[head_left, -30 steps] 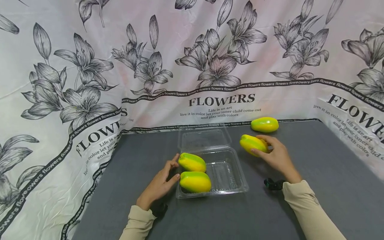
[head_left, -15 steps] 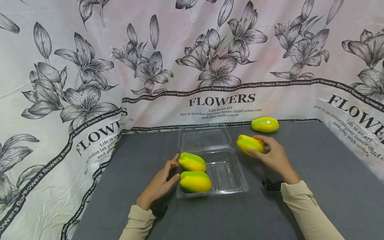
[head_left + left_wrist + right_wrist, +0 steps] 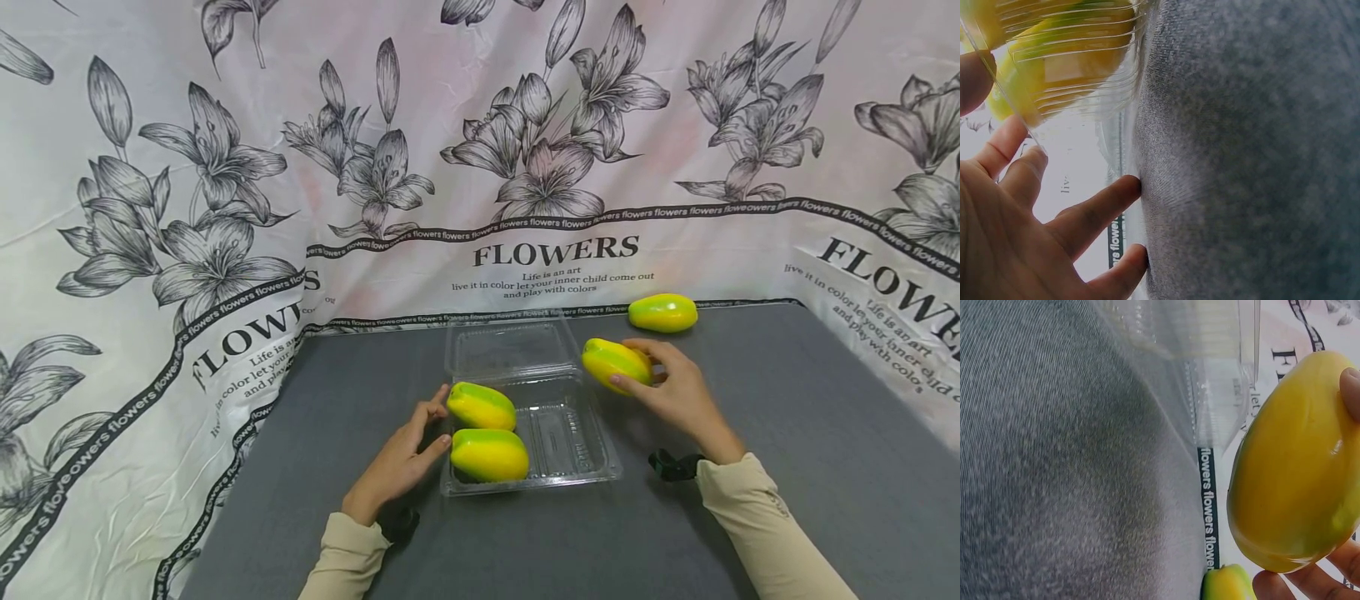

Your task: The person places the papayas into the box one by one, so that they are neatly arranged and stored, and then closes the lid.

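In the head view my right hand (image 3: 678,387) grips a glossy yellow-green papaya (image 3: 617,365) between thumb and fingers, over the cloth to the right of a clear plastic clamshell box (image 3: 611,467). The right wrist view has this papaya (image 3: 1297,469) close up, held clear of the cloth. Two similar papayas, a rear one (image 3: 482,407) and a front one (image 3: 489,456), lie side by side in the left half of the box. My left hand (image 3: 401,457) is spread at the box's left side. Its thumb and some fingertips (image 3: 1013,130) touch the rim in the left wrist view.
Another papaya (image 3: 663,312) lies at the back right, near the flower-printed curtain (image 3: 555,183). The box's lid (image 3: 512,346) is folded back toward that curtain. Grey cloth (image 3: 337,392) covers the table.
My right hand has moved a little to the left with the papaya, toward the box. The left hand, the box and the other papayas have stayed put.
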{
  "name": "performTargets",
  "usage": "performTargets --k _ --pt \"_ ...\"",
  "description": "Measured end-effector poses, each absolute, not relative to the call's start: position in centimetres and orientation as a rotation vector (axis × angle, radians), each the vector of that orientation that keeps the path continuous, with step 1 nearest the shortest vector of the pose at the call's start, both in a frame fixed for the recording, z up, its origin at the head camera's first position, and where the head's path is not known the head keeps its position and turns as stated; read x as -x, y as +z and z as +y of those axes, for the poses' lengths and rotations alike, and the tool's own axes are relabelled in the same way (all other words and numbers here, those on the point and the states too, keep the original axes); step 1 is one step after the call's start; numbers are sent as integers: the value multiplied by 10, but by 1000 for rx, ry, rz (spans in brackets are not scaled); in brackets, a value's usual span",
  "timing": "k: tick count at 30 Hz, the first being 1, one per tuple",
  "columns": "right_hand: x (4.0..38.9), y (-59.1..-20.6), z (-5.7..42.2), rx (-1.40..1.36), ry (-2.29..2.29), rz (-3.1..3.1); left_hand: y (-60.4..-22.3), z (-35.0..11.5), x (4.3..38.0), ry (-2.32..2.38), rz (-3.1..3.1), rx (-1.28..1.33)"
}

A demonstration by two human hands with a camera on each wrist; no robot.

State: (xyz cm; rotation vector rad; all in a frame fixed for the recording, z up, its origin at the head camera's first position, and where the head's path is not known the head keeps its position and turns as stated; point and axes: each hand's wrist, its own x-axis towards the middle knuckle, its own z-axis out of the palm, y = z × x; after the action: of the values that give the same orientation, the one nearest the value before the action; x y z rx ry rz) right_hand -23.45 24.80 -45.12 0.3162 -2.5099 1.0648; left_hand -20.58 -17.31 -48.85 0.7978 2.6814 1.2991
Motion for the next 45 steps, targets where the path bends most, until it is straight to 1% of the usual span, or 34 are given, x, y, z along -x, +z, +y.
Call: performTargets --k 45 --pt "218 -436 211 -477 1108 -2522 -489 -173 206 1276 2681 -735"
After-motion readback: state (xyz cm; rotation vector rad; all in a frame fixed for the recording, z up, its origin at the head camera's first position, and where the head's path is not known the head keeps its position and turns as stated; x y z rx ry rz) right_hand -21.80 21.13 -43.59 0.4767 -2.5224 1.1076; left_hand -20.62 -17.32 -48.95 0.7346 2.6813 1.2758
